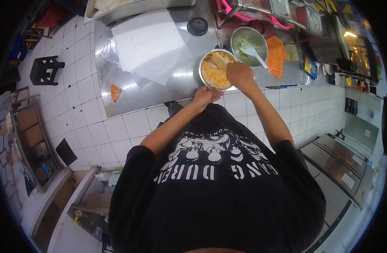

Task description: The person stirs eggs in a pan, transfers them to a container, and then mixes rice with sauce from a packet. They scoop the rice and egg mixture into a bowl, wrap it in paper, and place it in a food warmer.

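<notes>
A metal bowl (200, 71) of orange-coloured rice (213, 76) is near the front edge of the steel table. My left hand (207, 97) grips the bowl at its near side, fingers by the rim. Over the bowl's right side, my right hand (240, 76) is closed around a pale rice paddle (220, 61), whose blade lies in the rice. My fist hides most of the paddle's handle. Just behind and to the right is a second metal bowl (261, 40) with green bits inside. A white rice paddle (251, 51) rests in it, handle over the rim.
White paper sheets (147, 42) cover much of the steel table (134, 99). Behind them are a black lid (197, 26) and a tray (151, 6) of white rice. An orange cloth (276, 57) lies at right. A small orange packet (115, 92) is near the left corner.
</notes>
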`<control>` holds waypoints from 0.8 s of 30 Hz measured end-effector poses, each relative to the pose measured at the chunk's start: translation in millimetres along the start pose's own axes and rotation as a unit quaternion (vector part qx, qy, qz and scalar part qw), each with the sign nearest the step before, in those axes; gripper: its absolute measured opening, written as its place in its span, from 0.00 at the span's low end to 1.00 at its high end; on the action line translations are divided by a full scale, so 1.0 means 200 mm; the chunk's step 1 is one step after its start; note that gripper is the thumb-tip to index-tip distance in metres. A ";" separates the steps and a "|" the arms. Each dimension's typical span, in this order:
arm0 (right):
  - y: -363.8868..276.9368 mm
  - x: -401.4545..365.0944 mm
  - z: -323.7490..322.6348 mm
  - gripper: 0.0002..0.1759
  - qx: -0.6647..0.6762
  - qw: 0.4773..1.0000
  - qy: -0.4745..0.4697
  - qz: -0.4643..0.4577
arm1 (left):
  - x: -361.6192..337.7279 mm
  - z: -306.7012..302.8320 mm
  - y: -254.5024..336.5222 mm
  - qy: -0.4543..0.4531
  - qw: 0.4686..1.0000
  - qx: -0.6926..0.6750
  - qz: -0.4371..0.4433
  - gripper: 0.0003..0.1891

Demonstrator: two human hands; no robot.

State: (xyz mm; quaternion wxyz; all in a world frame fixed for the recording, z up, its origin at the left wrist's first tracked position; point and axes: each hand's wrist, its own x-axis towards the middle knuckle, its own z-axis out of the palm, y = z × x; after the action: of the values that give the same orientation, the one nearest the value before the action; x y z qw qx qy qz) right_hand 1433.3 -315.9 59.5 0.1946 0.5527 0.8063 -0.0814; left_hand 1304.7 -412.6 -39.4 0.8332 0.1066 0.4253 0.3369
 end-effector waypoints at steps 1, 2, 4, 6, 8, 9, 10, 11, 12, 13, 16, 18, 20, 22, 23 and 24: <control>0.00 0.02 0.01 0.12 0.000 1.000 -0.002 -0.001 | -0.01 0.00 0.00 0.007 1.000 0.012 -0.011 0.15; 0.00 0.05 0.03 0.12 0.002 1.000 0.011 0.012 | -0.01 0.00 0.00 0.008 1.000 0.013 -0.014 0.15; -0.02 0.08 0.25 0.11 0.019 0.994 0.102 -0.031 | 0.01 0.00 0.01 -0.024 0.999 0.039 -0.014 0.17; -0.10 0.04 0.17 0.12 0.000 1.000 -0.011 -0.028 | 0.03 -0.01 -0.01 -0.035 0.998 0.052 -0.006 0.17; -0.06 0.01 0.13 0.12 0.020 0.999 -0.046 -0.020 | 0.01 -0.01 -0.02 -0.040 0.998 0.058 -0.008 0.17; 0.01 0.01 0.06 0.13 0.027 0.998 -0.049 -0.011 | -0.01 0.00 0.04 -0.026 0.995 0.090 -0.039 0.18; 0.05 0.00 0.00 0.13 0.018 0.999 -0.006 0.026 | -0.04 0.00 0.07 -0.013 0.990 0.122 -0.074 0.18; 0.06 0.03 0.05 0.13 0.020 0.999 -0.008 0.027 | -0.05 -0.02 0.07 -0.014 0.989 0.122 -0.077 0.18; 0.07 0.08 0.12 0.13 0.016 1.000 0.014 0.018 | -0.05 -0.04 0.09 0.010 0.988 0.151 -0.043 0.18; 0.07 0.10 0.20 0.12 0.013 0.999 0.037 0.012 | -0.04 -0.05 0.12 0.031 0.983 0.182 -0.008 0.19; -0.10 0.07 0.20 0.11 -0.007 0.999 0.026 -0.042 | 0.01 -0.08 0.07 0.010 0.989 0.146 0.031 0.18; -0.13 -0.03 0.05 0.11 -0.018 0.997 0.004 -0.069 | 0.00 -0.08 0.04 -0.005 0.990 0.141 0.022 0.17; -0.11 -0.11 -0.09 0.10 0.052 0.999 -0.014 -0.006 | -0.01 -0.07 0.04 0.006 0.992 0.122 0.036 0.16; -0.14 -0.11 -0.04 0.10 0.047 0.998 -0.032 -0.014 | -0.01 -0.08 0.06 0.009 0.993 0.111 0.034 0.17; -0.15 -0.11 0.00 0.10 0.045 0.998 -0.046 -0.015 | -0.01 -0.09 0.07 0.005 0.994 0.107 0.030 0.17; -0.12 -0.05 0.05 0.11 0.026 0.997 -0.066 -0.033 | -0.01 -0.09 0.06 0.005 0.993 0.111 0.027 0.17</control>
State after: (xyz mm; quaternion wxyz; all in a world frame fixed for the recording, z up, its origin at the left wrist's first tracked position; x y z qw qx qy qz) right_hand 1415.9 -337.4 52.6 0.2306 0.5240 0.8070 -0.1448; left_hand 1284.3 -406.4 -42.8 0.8050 0.2080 0.4608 0.3103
